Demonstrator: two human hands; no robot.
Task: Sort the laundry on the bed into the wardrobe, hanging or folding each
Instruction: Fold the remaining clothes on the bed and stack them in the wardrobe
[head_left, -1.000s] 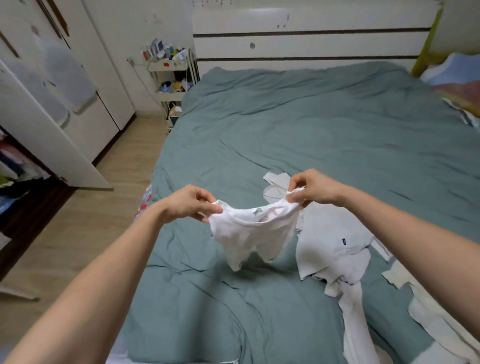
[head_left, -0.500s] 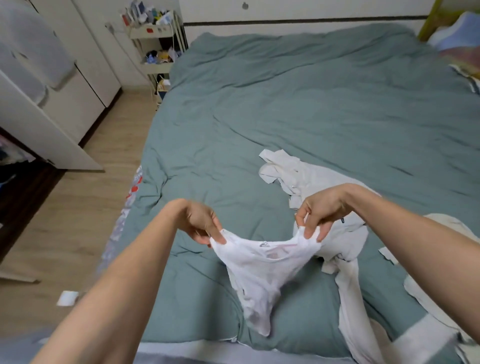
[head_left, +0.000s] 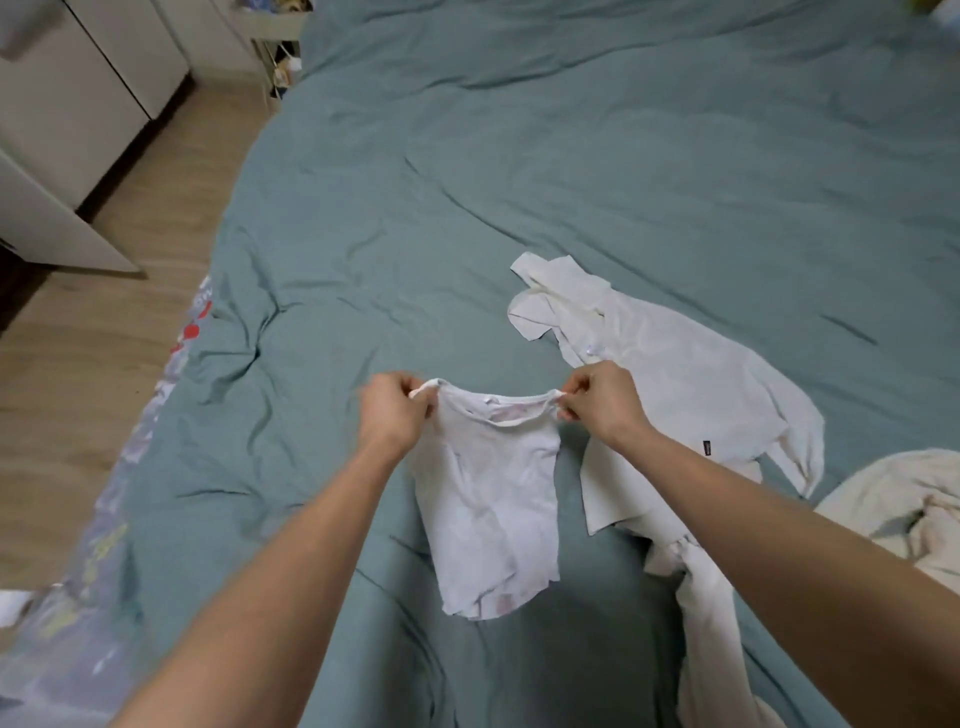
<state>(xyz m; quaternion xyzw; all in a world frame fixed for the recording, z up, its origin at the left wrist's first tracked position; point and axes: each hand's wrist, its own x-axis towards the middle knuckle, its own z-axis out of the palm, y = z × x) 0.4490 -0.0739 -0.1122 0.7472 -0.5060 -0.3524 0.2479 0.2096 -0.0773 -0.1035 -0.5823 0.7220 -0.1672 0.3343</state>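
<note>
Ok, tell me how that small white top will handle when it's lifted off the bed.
Probably floppy: the small white top sags between the left hand and right hand. Likely light: fingertip pinches hold it.

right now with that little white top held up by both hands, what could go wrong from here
1. The left hand and right hand only pinch the small white top at its shoulders, so one corner could slip and it would crumple.
2. Laid down too far right, it may overlap the cream shirt spread beside it and the two could tangle.
3. Its hem hangs near the rumpled green duvet, so folds may come out uneven.
</note>
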